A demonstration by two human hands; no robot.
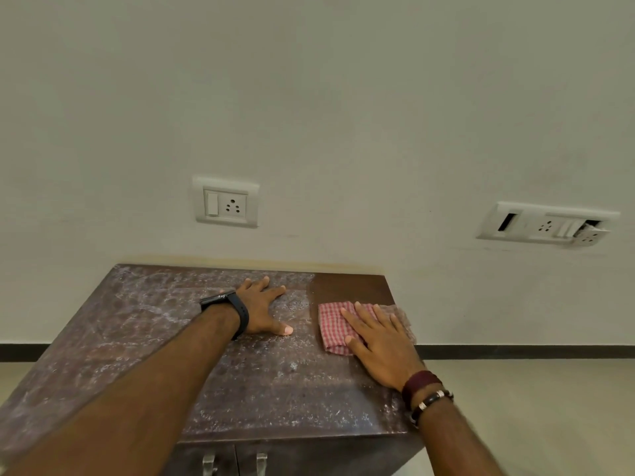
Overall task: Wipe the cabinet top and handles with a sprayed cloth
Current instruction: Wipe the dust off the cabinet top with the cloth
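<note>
Here the right hand (381, 348) presses flat-fingered on the soft, limp checked cloth (335, 326); left hand (263, 309) rests flat, splayed, on the dusty cabinet top (240, 379).

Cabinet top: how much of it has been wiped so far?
Only the far right corner looks clean and dark. The right hand presses the checked cloth there; the left hand rests flat. The dusty rest of the top and the handles remain.

One cabinet (171, 338), one cloth (331, 326), two handles (209, 463), two wall sockets (226, 202), two hands (263, 309).
</note>
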